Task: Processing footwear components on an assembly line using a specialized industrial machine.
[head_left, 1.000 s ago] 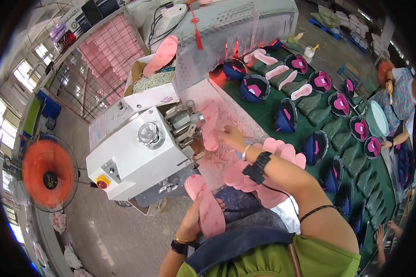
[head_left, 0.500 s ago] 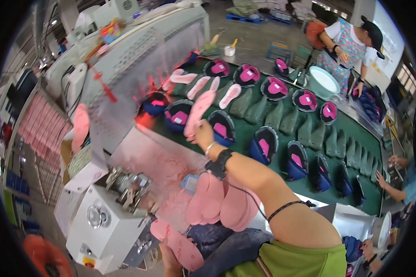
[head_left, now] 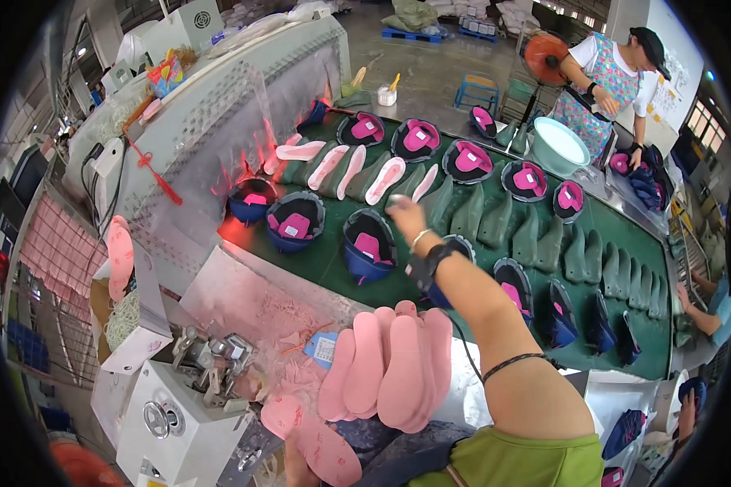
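While our right hand (head_left: 404, 216) reaches out over the green conveyor (head_left: 625, 235), we log what lies about the fingers.

Item: right hand, blurred; we cannot tell whether its fingers are spread or pinching anything. It hovers at the near ends of the pale pink insoles (head_left: 386, 180), which lie flat in a row just beyond the fingers.

Item: blue shoe upper with pink lining (head_left: 368, 253), just below the fingers, opening upward so the inside shows.

Item: left hand (head_left: 296, 467), mostly hidden at the lower edge, fingers against a pink insole (head_left: 326, 453); grip unclear.

Item: fanned stack of pink insoles (head_left: 390, 369) on our worktop, near the right forearm, within easy reach.

Item: white machine (head_left: 179, 406), left of the stack.
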`<state>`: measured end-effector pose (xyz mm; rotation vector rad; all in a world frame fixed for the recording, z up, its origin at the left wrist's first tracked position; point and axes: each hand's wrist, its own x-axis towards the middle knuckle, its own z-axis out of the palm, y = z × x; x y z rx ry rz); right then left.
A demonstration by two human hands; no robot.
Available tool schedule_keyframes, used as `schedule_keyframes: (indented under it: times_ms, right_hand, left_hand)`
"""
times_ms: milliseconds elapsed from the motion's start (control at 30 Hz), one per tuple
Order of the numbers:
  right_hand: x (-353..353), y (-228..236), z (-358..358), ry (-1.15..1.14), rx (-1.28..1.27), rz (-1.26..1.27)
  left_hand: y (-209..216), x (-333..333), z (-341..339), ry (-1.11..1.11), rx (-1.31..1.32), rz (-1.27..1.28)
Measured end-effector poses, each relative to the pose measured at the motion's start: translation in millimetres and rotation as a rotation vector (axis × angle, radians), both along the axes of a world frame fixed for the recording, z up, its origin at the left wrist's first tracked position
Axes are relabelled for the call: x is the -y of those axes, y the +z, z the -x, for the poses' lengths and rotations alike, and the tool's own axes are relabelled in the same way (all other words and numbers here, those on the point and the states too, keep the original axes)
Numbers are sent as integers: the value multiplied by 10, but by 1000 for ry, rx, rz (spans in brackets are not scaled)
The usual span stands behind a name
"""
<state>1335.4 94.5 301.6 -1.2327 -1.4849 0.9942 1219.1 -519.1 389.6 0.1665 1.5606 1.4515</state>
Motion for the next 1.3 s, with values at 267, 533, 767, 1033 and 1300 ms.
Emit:
schedule_keyframes:
  times_ms: [267, 533, 767, 1033, 1300]
  right_hand:
    - [3753, 1231, 353, 1065, 68, -291]
    - [4379, 1117, 135, 1165, 169, 240]
    - [3903, 808, 699, 988, 37, 364]
    - [3493, 818, 1735, 873, 331, -18]
    - [3176, 1225, 1073, 991, 452, -230]
  left_hand:
    - [392, -385, -123, 215, 202, -33]
    - [455, -132, -216, 340, 192, -127]
    - [693, 185, -204, 360, 313, -111]
    - [648, 427, -178, 394, 467, -140]
    - [555, 494, -158, 337, 518, -170]
